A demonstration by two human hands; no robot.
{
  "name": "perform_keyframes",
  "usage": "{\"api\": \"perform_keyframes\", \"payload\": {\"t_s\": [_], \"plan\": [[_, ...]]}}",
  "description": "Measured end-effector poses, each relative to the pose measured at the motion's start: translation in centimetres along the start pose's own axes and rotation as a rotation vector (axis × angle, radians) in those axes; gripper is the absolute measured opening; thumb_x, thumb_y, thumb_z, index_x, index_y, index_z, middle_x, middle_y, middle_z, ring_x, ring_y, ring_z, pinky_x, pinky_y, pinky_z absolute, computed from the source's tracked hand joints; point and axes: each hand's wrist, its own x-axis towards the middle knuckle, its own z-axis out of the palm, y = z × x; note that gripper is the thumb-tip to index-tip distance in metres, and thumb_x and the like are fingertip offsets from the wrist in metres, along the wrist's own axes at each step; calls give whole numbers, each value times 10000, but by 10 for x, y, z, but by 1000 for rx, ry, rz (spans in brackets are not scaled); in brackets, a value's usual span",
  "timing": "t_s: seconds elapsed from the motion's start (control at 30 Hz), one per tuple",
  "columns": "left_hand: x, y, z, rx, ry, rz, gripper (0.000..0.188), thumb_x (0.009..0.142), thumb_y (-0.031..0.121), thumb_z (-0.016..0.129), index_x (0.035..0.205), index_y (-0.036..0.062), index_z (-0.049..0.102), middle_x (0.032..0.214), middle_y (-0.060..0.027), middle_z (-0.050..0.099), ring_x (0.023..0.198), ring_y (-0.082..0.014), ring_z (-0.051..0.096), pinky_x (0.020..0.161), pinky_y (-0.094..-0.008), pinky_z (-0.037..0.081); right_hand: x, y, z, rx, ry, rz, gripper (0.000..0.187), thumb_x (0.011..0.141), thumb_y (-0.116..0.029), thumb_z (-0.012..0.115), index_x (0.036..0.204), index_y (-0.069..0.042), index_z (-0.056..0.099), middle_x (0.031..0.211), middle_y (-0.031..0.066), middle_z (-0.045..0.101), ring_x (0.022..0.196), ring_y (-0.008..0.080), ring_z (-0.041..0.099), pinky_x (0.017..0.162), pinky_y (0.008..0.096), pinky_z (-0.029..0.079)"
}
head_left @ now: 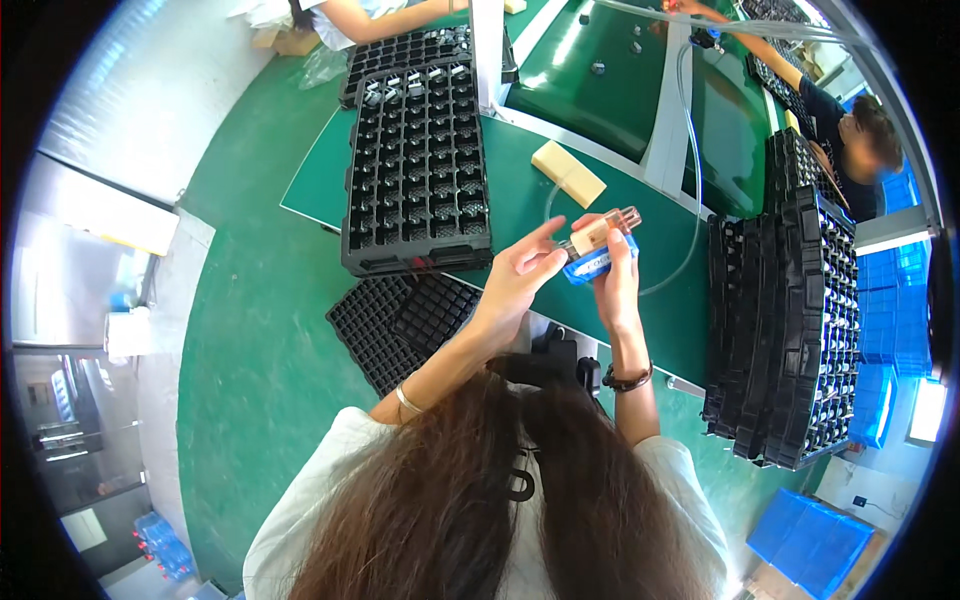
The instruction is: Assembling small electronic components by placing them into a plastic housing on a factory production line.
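In front of me, above the table, my right hand (pixel 618 285) grips a small beige device with a clear end (pixel 592 237). Along its near side sits a blue piece with white print (pixel 588 266), in the same grip; whether the two are joined I cannot tell. My left hand (pixel 522 275) is at the device's left end. Its index finger and thumb are spread apart, the thumb tip close to or touching a small dark metallic end. Just beyond both hands, a pale yellow block (pixel 568 174) lies on the green table (pixel 520 140).
A black compartment tray (pixel 415 170) with small parts at its far end stands left. Stacked black trays (pixel 780 330) rise at right. Other black trays (pixel 400 325) lie below the table edge. Beyond a metal frame runs a green conveyor (pixel 590 90). Co-workers (pixel 850 150) sit at both far sides.
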Motion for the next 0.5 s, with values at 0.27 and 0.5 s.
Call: {"api": "perform_keyframes", "payload": {"t_s": [0.27, 0.5], "plan": [[-5, 29, -27, 139, -3, 46, 393, 922, 247, 489, 1249, 29, 479, 1126, -76, 576, 1014, -138, 531, 852, -261, 413, 118, 45, -53, -591, 205, -201, 380, 865, -286, 577, 1020, 60, 562, 902, 87, 622, 838, 132, 575, 766, 276, 445], [13, 62, -83, 285, 170, 203, 265, 910, 212, 510, 1085, 33, 597, 978, -23, 622, 880, -88, 561, 769, -218, 426, 140, 61, -46, -804, 172, -255, 319, 813, -266, 620, 992, -3, 592, 885, 131, 580, 811, 279, 578, 749, 340, 439]]}}
